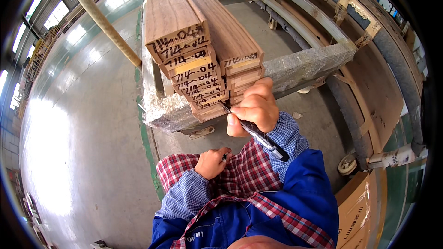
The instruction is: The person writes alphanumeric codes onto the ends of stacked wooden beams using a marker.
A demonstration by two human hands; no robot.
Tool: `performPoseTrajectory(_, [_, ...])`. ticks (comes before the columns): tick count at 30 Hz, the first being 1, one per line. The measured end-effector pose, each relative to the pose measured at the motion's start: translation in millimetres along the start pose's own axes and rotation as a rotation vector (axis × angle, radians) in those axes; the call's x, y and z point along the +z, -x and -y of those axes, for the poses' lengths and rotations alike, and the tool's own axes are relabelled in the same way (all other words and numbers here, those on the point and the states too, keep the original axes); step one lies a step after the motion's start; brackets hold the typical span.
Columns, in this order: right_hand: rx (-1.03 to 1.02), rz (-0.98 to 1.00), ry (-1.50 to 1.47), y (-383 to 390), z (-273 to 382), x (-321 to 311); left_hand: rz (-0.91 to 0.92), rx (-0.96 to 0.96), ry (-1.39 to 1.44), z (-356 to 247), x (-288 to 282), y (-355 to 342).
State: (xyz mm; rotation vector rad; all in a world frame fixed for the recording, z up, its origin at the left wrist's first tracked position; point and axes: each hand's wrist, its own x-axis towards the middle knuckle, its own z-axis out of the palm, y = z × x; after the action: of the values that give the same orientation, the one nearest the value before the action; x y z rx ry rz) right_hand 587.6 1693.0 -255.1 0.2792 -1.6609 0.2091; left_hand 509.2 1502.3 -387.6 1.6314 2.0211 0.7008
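Note:
My right hand [257,106] grips a black marker pen [266,141], its tip touching the end of a low board in the left stack of wooden boards [177,16]. Handwritten black marks cover the end faces of that stack. Beside it stands a right stack of wooden boards [226,27]; only its top board shows writing, and my right hand hides part of its lower ends. Over my lap, my left hand [211,163] is closed around a small dark cap-like piece [224,157], mostly hidden by the fingers.
The stacks rest on a frame [309,67] wrapped in clear bubble film. A tan pole [104,20] slants down at the left. At the right are a padded rack [355,97] with wooden panels, a caster wheel [347,164] and a cardboard box [357,207].

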Motion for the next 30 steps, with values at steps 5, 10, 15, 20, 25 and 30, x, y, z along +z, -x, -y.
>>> performPoseTrajectory(5, [-0.001, -0.015, 0.006, 5.7, -3.1, -4.3, -0.013, 0.011, 0.005, -0.6, 0.2, 0.1])
performPoseTrajectory(10, [-0.029, 0.033, 0.048, 3.8, -2.0, -3.0, -0.004, -0.006, 0.014, -2.0, 0.6, -0.7])
performPoseTrajectory(15, [-0.021, 0.01, 0.056, 7.1, -2.3, -3.2, 0.001, -0.013, 0.015, -2.3, 0.6, -1.0])
performPoseTrajectory(20, [-0.029, 0.002, 0.031, 5.5, -3.4, -4.0, -0.032, 0.031, 0.002, -0.8, 2.4, -0.9])
performPoseTrajectory(25, [0.017, -0.015, -0.067, 4.0, -3.6, -6.3, 0.007, -0.025, 0.009, -6.6, -1.5, -1.4])
performPoseTrajectory(30, [0.01, 0.098, -0.025, 2.4, 4.7, -4.3, -0.001, -0.011, 0.014, -4.3, -0.1, -1.3])
